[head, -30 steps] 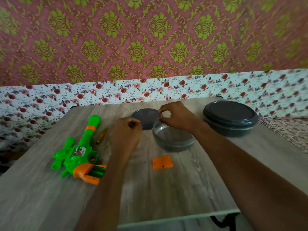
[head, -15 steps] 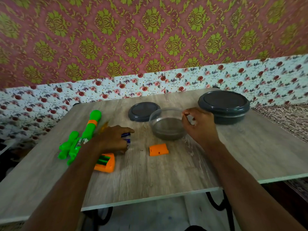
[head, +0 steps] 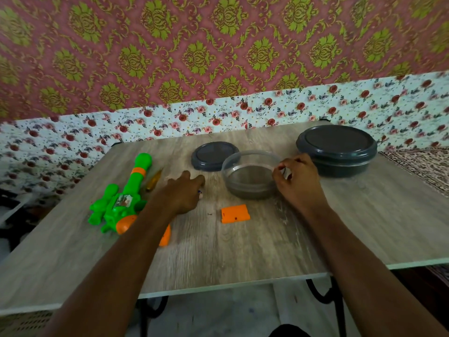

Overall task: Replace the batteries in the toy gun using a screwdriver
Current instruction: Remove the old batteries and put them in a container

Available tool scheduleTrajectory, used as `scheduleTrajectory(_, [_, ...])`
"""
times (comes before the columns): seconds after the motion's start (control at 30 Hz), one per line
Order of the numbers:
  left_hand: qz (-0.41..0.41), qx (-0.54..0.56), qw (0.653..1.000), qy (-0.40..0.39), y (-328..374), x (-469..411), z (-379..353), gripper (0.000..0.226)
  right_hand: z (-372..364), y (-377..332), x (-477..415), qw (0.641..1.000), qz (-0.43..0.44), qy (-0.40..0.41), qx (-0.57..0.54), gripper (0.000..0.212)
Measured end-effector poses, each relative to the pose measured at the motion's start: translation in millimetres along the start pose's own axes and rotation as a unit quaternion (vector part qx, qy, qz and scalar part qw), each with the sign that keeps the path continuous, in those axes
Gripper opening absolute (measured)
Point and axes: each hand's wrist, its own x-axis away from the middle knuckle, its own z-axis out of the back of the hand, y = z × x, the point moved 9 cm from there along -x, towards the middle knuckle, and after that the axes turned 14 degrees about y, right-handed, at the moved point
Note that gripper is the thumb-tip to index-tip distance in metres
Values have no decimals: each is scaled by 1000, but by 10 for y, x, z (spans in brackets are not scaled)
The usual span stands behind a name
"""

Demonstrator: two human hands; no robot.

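Observation:
The green and orange toy gun (head: 121, 203) lies on the left of the wooden table (head: 243, 251), its grip hidden under my left forearm. A yellow-handled screwdriver (head: 154, 181) lies just right of the barrel. The orange battery cover (head: 235, 213) sits loose at mid-table. My left hand (head: 179, 193) rests flat on the table with fingers stretched forward, and a battery end (head: 199, 192) peeks out beneath it. My right hand (head: 298, 183) pinches a small pale object (head: 284, 171) at the right rim of the clear bowl (head: 250, 176).
The bowl's dark lid (head: 213, 155) lies behind it. A larger dark lidded container (head: 337, 149) stands at the back right. A tiny dark speck (head: 210, 214) lies left of the cover. The table's near edge runs under my forearms, and a floral wall stands behind.
My left hand dropped from near the lid to the table beside the gun and stretched its fingers. My right hand drew back from the bowl's far rim to its right side.

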Motion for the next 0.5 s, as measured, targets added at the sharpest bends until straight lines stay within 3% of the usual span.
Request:
scheduleTrajectory(0.17, [-4, -118, 992, 37, 139, -13, -9, 56, 2, -16, -3, 1000, 11, 0, -2, 30])
scheduleTrajectory(0.5, [-30, -86, 993, 71, 84, -178, -25, 55, -22, -53, -15, 999, 36, 9, -12, 27])
